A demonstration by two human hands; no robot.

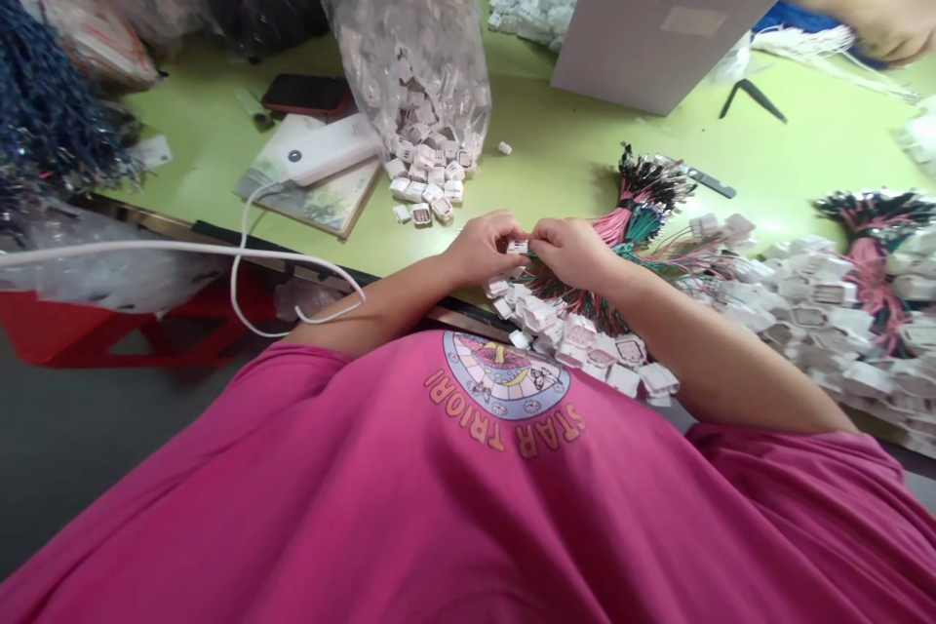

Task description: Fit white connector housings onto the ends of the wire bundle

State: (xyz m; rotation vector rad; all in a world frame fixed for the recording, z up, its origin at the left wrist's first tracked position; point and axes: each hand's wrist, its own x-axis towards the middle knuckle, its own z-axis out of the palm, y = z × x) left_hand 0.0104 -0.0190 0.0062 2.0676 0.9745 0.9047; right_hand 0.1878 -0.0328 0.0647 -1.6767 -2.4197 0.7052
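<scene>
White connector housing [518, 247], pinched by the left hand [481, 248], could slip if the right hand [575, 252] (its hold, I cannot tell) pushes crookedly.

bright, diffuse | glare on plastic bag [431, 29] (mild) | edges stretched, soft

1. Looks like a workshop or small factory floor for wiring work, set around a broad green worktable [526, 180].
2. Strewn with small white connector housings [428, 174], some spilling from a clear plastic bag [409, 24].
3. Stocked in bulk: tied bundles of pink and green wires [642, 222] among more housings, plus a mass of dark blue wires [44, 88] at the left edge.
4. Shared with a co-worker, shown by another person's hand [896, 24] near white wires [811, 41] at the far right.
</scene>
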